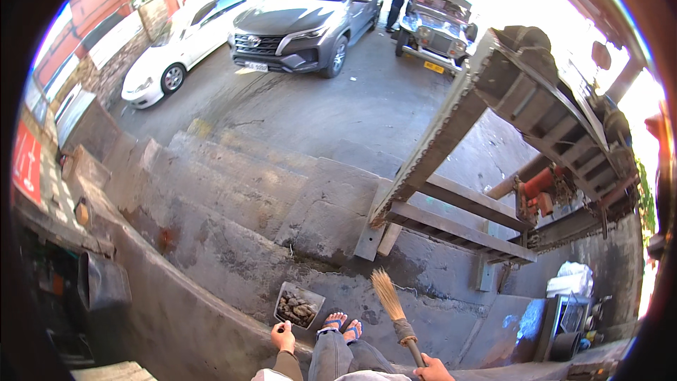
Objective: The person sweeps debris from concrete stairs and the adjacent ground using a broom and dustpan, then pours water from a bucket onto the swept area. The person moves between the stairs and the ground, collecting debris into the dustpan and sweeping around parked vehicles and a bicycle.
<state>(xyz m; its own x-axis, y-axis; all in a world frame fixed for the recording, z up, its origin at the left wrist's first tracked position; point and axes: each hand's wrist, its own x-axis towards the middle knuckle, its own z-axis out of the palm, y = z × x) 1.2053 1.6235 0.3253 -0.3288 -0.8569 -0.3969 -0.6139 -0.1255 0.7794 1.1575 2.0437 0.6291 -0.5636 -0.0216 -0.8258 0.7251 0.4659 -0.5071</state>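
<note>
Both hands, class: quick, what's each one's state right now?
Left hand: closed around a dark object, too small to identify.
Right hand: closed, holding the broom handle.

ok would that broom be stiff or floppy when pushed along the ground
The broom will probably flex toward its tip, where the thin bristles fan out. It should be stiffer near the wrapped binding, which bunches them tightly. The straight stick handle in the right hand likely bends little.

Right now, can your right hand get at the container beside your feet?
Probably not freely: the right hand grips the broom, and in this view the feet lie between that hand and the container.
</note>
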